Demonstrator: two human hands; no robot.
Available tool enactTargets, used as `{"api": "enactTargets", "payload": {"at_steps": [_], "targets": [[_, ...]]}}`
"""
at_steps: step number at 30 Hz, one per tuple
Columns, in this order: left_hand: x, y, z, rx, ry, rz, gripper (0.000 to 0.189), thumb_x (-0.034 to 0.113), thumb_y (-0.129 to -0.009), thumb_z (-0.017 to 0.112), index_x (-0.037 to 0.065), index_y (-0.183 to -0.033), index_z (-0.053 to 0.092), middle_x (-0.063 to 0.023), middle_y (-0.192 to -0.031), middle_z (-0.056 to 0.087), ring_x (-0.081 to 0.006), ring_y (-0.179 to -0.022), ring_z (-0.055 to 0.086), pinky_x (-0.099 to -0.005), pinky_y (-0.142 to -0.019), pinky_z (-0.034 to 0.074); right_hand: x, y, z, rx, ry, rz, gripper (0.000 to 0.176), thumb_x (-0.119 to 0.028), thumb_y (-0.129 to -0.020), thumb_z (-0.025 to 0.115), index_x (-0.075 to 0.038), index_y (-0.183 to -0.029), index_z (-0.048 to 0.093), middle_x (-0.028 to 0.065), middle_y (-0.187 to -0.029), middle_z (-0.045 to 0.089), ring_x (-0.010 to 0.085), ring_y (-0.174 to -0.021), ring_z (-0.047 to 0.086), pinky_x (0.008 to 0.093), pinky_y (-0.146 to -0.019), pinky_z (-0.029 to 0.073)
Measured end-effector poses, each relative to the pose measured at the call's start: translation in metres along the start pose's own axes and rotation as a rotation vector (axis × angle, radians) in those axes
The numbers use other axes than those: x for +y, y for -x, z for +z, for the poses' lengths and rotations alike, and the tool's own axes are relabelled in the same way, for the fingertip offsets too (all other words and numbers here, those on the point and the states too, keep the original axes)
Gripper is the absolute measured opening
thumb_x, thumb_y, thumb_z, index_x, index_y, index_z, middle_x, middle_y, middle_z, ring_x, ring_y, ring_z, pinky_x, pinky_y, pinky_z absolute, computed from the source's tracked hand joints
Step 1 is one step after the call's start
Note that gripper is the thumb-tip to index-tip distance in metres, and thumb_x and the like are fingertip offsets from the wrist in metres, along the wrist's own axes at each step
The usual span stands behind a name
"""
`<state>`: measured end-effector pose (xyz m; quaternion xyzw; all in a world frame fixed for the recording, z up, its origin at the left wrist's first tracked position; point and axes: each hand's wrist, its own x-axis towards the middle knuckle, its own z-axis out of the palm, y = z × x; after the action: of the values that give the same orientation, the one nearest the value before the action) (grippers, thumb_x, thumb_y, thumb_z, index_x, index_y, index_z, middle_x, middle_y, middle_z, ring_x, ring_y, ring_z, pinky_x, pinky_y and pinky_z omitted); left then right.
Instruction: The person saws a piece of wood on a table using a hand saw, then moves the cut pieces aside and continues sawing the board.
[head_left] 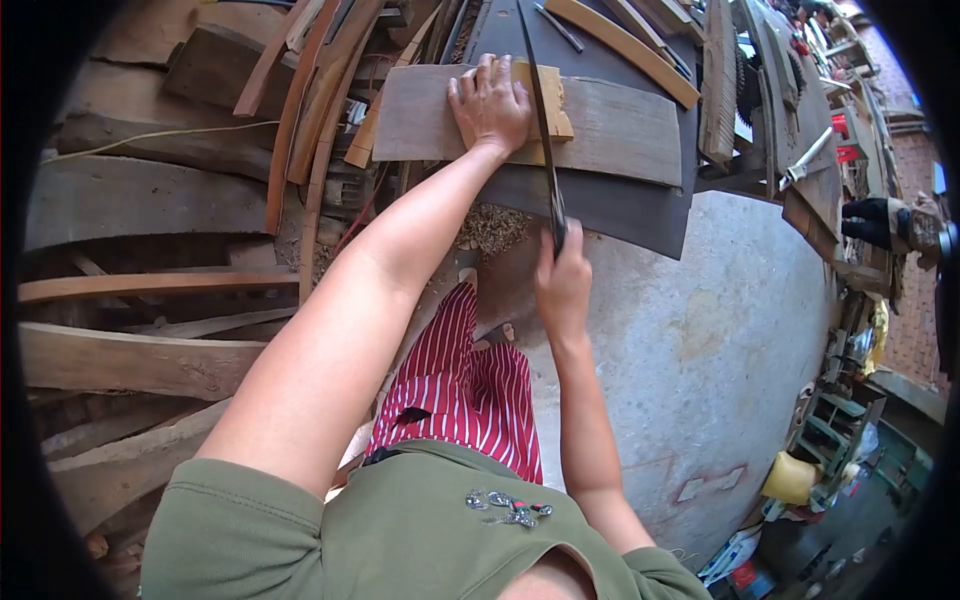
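Note:
My left hand (490, 105) lies flat on a wide grey-brown wooden board (625, 130), fingers spread and pressing down near a smaller yellowish piece of wood (556, 105). That yellow piece rests on top of the board, partly hidden by my hand and the saw. In my right hand (565, 280) is the near end of a handsaw (545, 130), the fingers closed around its handle. Its long, narrow dark blade points away from me and crosses over the yellow wood, just right of my left fingers. Beneath the board is a dark flat table surface (640, 225).
Long curved planks (140, 360) are stacked on the left. A curved wooden strip (630, 45) and a pencil-like stick (560, 28) lie on the table's far part. Wood shavings (493, 230) sit below its edge. Concrete floor (700, 350) spreads right; a person (890, 222) is at far right.

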<state>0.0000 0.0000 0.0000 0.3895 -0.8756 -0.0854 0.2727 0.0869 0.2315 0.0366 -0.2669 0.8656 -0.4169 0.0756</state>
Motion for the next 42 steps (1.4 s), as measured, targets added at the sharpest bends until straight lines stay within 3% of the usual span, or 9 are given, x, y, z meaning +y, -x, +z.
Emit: {"api": "enactTargets", "payload": {"at_steps": [3,6,10,13,21,26,29,37,42], "targets": [[0.023,0.028,0.012,-0.011,0.06,-0.056,0.049,0.036,-0.094,0.047,0.018,-0.139,0.052,-0.0045,-0.145,0.046,-0.026,-0.133,0.041,-0.0496,-0.116,0.02,0.005,0.07,-0.061,-0.064,-0.043,0.126,0.02,-0.013,-0.099,0.054,-0.003,-0.116,0.05,0.0286,-0.084,0.064,0.0492,-0.081,0.063,0.0514,-0.058,0.045],[0.004,0.008,0.001,0.037,0.021,0.002,0.049,0.035,-0.093,0.048,0.017,-0.138,0.053,-0.0049,-0.143,0.047,-0.0259,-0.131,0.041,-0.0493,-0.116,0.02,-0.006,0.064,-0.042,-0.057,-0.066,0.091,0.02,-0.014,-0.1,0.053,-0.003,-0.116,0.05,0.0291,-0.083,0.063,0.0493,-0.081,0.063,0.0518,-0.058,0.045],[0.002,0.009,0.007,0.055,0.03,0.012,0.048,0.034,-0.093,0.049,0.017,-0.138,0.053,-0.0048,-0.143,0.047,-0.026,-0.131,0.042,-0.0513,-0.115,0.02,0.004,-0.009,0.0,0.011,-0.002,-0.034,0.022,-0.013,-0.098,0.054,-0.003,-0.117,0.048,0.0276,-0.079,0.065,0.0474,-0.073,0.065,0.0534,-0.055,0.05],[0.001,0.007,0.006,0.05,0.04,0.01,0.048,0.034,-0.093,0.049,0.018,-0.138,0.053,-0.005,-0.143,0.047,-0.0263,-0.131,0.042,-0.0517,-0.115,0.019,-0.008,-0.044,0.01,-0.051,0.083,0.088,0.022,-0.014,-0.098,0.054,-0.003,-0.117,0.048,0.0278,-0.081,0.065,0.0479,-0.075,0.064,0.0542,-0.057,0.05],[0.002,0.008,0.006,0.051,0.009,0.009,0.048,0.035,-0.093,0.047,0.018,-0.138,0.053,-0.0048,-0.143,0.047,-0.026,-0.131,0.042,-0.051,-0.115,0.02,0.005,0.077,-0.033,0.009,-0.096,0.031,0.022,-0.012,-0.099,0.054,-0.003,-0.119,0.05,0.0273,-0.082,0.064,0.0474,-0.077,0.065,0.0509,-0.058,0.047],[0.001,0.008,0.01,0.078,0.04,0.022,0.048,0.034,-0.093,0.049,0.018,-0.137,0.054,-0.0045,-0.142,0.048,-0.0261,-0.13,0.043,-0.0521,-0.115,0.02,0.003,-0.01,0.004,0.044,0.0,-0.057,0.021,-0.014,-0.099,0.053,-0.002,-0.115,0.048,0.0278,-0.077,0.065,0.0473,-0.07,0.065,0.0528,-0.056,0.052],[0.0,0.006,0.009,0.056,0.037,0.021,0.048,0.034,-0.093,0.049,0.018,-0.138,0.053,-0.0038,-0.142,0.048,-0.0257,-0.13,0.043,-0.0519,-0.115,0.02,-0.01,-0.038,0.01,-0.02,0.068,0.057,0.019,-0.014,-0.099,0.053,-0.002,-0.113,0.049,0.0286,-0.078,0.065,0.0479,-0.071,0.064,0.054,-0.056,0.051],[-0.001,0.007,0.006,0.063,0.003,0.001,0.048,0.034,-0.093,0.049,0.018,-0.138,0.053,-0.0042,-0.143,0.047,-0.026,-0.13,0.043,-0.0509,-0.115,0.019,0.001,0.083,-0.042,-0.035,-0.047,0.077,0.022,-0.013,-0.099,0.054,-0.004,-0.119,0.049,0.0288,-0.085,0.065,0.0485,-0.082,0.064,0.0528,-0.058,0.047],[0.002,0.007,0.009,0.049,0.026,0.012,0.049,0.036,-0.093,0.048,0.018,-0.138,0.053,-0.0046,-0.144,0.046,-0.0262,-0.131,0.041,-0.0509,-0.115,0.019,0.004,-0.01,0.001,0.001,0.032,-0.029,0.02,-0.015,-0.099,0.053,-0.004,-0.116,0.049,0.0264,-0.079,0.066,0.0465,-0.074,0.065,0.0532,-0.058,0.052]]}}
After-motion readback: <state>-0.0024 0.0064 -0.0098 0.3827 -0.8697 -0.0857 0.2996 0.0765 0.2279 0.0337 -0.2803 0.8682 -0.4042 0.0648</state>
